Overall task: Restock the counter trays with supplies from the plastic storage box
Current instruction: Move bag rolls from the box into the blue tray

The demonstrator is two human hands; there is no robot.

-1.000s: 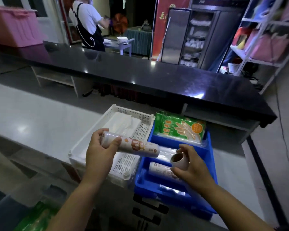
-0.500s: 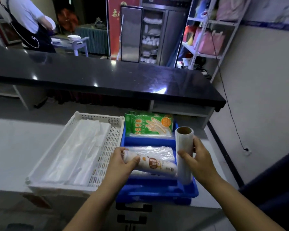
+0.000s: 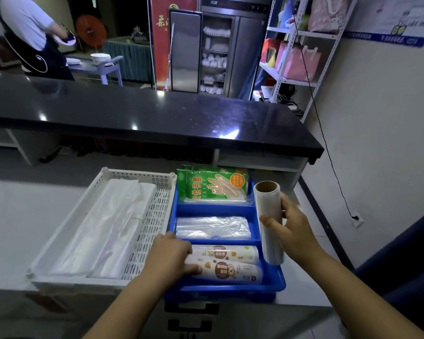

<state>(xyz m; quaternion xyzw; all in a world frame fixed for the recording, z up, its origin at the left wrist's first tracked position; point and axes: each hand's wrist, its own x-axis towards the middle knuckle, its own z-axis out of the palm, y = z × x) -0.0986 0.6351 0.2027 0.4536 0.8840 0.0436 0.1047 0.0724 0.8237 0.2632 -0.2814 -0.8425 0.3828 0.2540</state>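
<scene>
A blue divided tray [image 3: 217, 210] sits on the pale counter. Its far compartment holds green glove packs [image 3: 213, 185], its middle one clear plastic bags [image 3: 212, 227]. In the near compartment lie two printed wrap rolls; my left hand [image 3: 168, 256] grips the left end of the nearer printed roll [image 3: 228, 270], with the other printed roll [image 3: 227, 253] just behind it. My right hand [image 3: 290, 231] holds a clear cling-film roll [image 3: 269, 221] upright over the tray's right edge. Left of it stands a white perforated tray [image 3: 154, 216] of folded plastic bags [image 3: 103, 231].
A long black counter [image 3: 145, 116] runs across behind the trays. A person in an apron [image 3: 32, 35] stands at the far left by a small table with plates. A steel cabinet [image 3: 216, 47] and a white shelf rack [image 3: 299, 45] stand beyond. Drawer handles [image 3: 191, 309] show below.
My left hand has lowered the printed roll into the blue tray's near compartment beside the other roll. My right hand has tipped the cling-film roll upright and keeps it at the tray's right edge.
</scene>
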